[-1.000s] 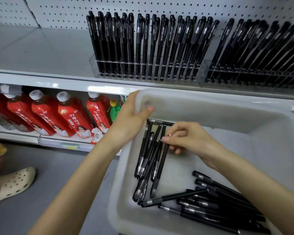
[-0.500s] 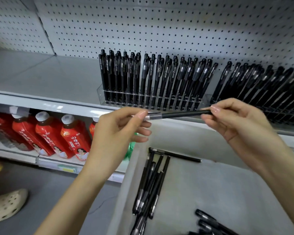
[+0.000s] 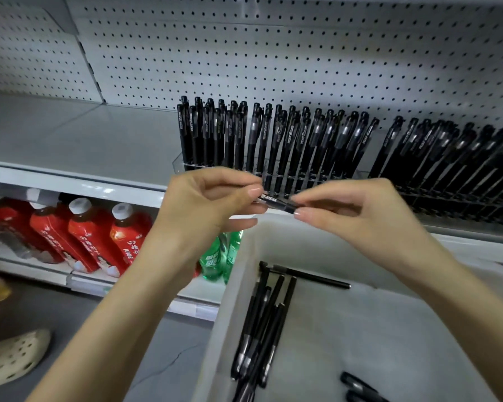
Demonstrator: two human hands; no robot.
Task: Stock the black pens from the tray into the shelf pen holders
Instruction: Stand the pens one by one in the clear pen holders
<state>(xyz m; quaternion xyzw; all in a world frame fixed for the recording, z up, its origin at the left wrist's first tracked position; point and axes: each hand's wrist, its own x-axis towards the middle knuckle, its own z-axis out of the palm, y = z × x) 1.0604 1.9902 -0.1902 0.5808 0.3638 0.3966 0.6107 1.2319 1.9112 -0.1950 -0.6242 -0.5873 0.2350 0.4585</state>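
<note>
A slim black plastic pen (image 3: 276, 202) is held in the air above the far rim of the pale grey plastic tray (image 3: 230, 300), just in front of the white metal shelf (image 3: 84, 140) and its front edge. Its long axis runs left to right, dipping slightly toward the right. The left hand (image 3: 204, 207) pinches its left part between thumb and forefinger, and the right hand (image 3: 357, 219) pinches its right end the same way. Only a short middle stretch with white lettering shows, so which end is the tip cannot be told. Behind, the left clear acrylic pen holder (image 3: 179, 163) and the right clear acrylic pen holder (image 3: 447, 198) stand near the shelf's front edge, packed with upright shelved black pens (image 3: 273, 134). The right one is cut off by the frame. Open shelf surface stretches left of the holders. A bundle of loose black pens (image 3: 262, 329) lies along the tray's left wall, pointing front to back, with one crosswise pen (image 3: 311, 275) at the far left corner.
</note>
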